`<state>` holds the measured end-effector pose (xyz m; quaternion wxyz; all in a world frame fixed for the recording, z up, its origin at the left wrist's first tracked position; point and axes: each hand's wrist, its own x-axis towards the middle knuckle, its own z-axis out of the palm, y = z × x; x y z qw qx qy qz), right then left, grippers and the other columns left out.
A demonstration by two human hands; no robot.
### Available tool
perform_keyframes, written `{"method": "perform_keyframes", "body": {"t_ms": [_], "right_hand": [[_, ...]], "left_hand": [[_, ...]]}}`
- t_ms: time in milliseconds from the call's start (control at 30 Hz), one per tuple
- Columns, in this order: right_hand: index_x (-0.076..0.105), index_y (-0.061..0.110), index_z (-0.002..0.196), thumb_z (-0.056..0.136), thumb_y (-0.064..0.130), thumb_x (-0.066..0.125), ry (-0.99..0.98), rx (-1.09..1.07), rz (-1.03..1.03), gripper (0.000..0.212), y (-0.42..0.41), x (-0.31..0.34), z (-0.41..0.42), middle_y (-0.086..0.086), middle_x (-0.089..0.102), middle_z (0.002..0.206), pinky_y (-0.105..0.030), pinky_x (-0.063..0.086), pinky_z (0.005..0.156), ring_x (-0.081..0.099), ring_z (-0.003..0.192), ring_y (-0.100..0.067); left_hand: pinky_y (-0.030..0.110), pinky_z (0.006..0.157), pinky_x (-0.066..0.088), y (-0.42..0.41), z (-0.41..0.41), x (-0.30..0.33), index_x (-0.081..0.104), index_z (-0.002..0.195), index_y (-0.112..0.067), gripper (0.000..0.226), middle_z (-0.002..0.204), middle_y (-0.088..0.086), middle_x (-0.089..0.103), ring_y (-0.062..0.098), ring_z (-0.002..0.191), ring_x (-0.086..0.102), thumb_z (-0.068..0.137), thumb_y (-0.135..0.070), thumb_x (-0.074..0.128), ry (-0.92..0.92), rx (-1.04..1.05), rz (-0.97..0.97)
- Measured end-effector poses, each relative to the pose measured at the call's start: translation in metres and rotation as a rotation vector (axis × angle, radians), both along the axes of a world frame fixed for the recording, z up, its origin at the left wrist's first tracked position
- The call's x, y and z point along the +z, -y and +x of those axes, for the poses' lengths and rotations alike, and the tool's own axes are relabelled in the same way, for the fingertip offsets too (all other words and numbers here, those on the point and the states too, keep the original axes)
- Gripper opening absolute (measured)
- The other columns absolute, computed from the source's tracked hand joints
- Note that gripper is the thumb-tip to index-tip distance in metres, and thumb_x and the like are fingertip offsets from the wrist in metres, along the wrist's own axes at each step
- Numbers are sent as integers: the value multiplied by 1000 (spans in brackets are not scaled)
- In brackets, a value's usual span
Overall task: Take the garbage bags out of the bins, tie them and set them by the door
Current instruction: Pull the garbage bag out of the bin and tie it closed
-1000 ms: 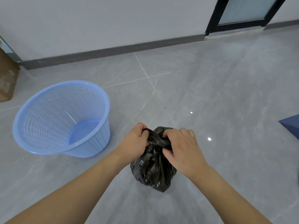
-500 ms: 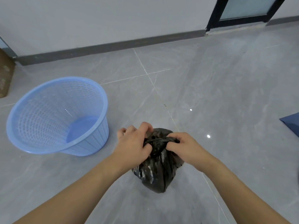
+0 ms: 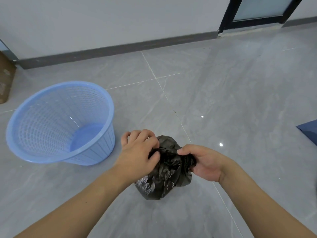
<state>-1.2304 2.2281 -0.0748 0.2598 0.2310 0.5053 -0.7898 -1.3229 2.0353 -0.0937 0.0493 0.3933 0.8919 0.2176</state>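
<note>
Two grips clamped on one garbage bag: left hand and right hand pinching its neck. Neck stretched left-right between them, bag body hanging below, nearer. Blue bin left, bagless.

bin left of bag | door far behind

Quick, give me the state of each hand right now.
Left hand: closed, pinching the black garbage bag at its neck.
Right hand: closed, gripping the bag's twisted top.
</note>
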Motion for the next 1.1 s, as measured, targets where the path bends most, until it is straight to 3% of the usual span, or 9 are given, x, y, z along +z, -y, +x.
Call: {"method": "perform_keyframes", "body": {"t_ms": [167,300,533,667,733,800,900,1000,1100], "right_hand": [[68,6,114,81,20,60,79,49,55,37,6,-1,-3,-9,72,109,-29,52,84,68,99,-21],[71,10,102,93,21,50,59,1,113,26,4,2,-4,-3,74,97,-23,51,72,69,85,-13],[71,8,109,95,44,43,23,-123,346,48,12,1,-4,-8,74,99,-35,48,95,68,96,-20],[72,14,97,94,49,44,66,-156,447,45,17,-1,-5,0,73,85,-30,46,84,65,82,-15],[72,17,100,94,50,45,66,-159,461,43,16,-1,-5,1,73,92,-31,45,92,64,90,-15],[70,20,87,95,50,44,52,-152,510,40,16,1,-4,6,71,84,-31,45,90,63,86,-13],[55,15,69,99,46,39,-79,-185,746,46,15,-1,-3,7,52,62,-26,40,67,49,64,-11],[48,7,71,99,47,38,-235,-210,1138,50,12,-12,0,3,43,59,-31,36,58,42,57,-12],[40,19,63,100,47,37,-306,-213,1347,46,11,-16,1,6,44,54,-30,33,54,45,54,-16]], "left_hand": [[43,92,34,-7,6,4,58,92,-20,16,104,-4,56,25,93,51,79,-18,50,-192,24,-2],[33,84,32,5,12,9,53,94,-22,31,106,-6,47,19,92,44,65,-16,44,1,-67,95],[21,96,21,8,23,4,66,98,-40,25,109,-25,39,-9,113,24,78,-53,58,422,80,173],[22,90,20,0,26,5,68,81,-34,9,105,-23,42,-10,111,23,87,-39,64,403,89,120],[16,88,22,1,29,6,65,78,-28,14,104,-23,43,-8,109,27,90,-32,60,437,107,136],[14,87,27,-3,24,6,62,78,-19,19,102,-22,47,-5,102,36,93,-24,53,590,212,171],[19,66,34,-8,6,14,51,70,-8,31,95,-5,53,9,71,46,98,-18,43,928,468,214],[32,66,32,2,9,31,57,76,-9,21,79,6,57,17,72,46,90,-15,43,1163,635,605],[31,61,34,12,6,39,62,86,-3,26,77,9,65,18,63,52,94,-12,39,1404,617,822]]}}
